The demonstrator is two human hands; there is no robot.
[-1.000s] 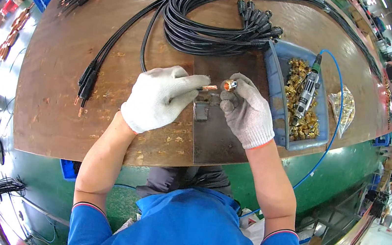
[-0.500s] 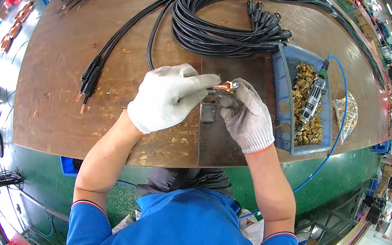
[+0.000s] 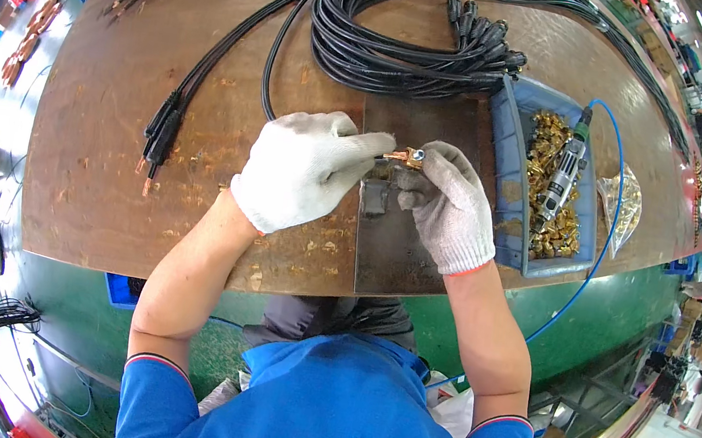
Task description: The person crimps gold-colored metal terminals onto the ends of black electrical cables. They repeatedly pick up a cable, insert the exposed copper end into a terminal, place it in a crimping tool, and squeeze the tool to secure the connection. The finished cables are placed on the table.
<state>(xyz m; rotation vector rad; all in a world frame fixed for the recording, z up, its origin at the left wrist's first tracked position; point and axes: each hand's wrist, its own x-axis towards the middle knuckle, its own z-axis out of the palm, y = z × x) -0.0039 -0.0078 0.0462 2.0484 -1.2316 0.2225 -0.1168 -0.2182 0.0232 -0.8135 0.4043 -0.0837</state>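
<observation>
My left hand (image 3: 302,173), in a white knit glove, is closed on the end of a black cable (image 3: 271,89); bare copper shows past its fingertips. My right hand (image 3: 452,204), in a greyer glove, pinches a small brass connector (image 3: 414,156) between thumb and fingers. Copper end and connector meet in the gap between the hands; how deep the copper sits inside I cannot tell. Beneath the hands lies a dark metal plate (image 3: 399,261) with a small grey block (image 3: 374,197) on it.
Right of my hands stands a blue bin (image 3: 510,187) of brass fittings (image 3: 547,143), with an air tool (image 3: 563,172) across them on a blue hose (image 3: 615,201). A plastic bag (image 3: 623,206) lies beyond. Coiled black cables (image 3: 347,50) cover the table's far side; loose cable ends (image 3: 162,137) lie left.
Both hands stay close together in almost the same place. The connector has turned slightly and lies more level with the cable end. The view has shifted a little.
</observation>
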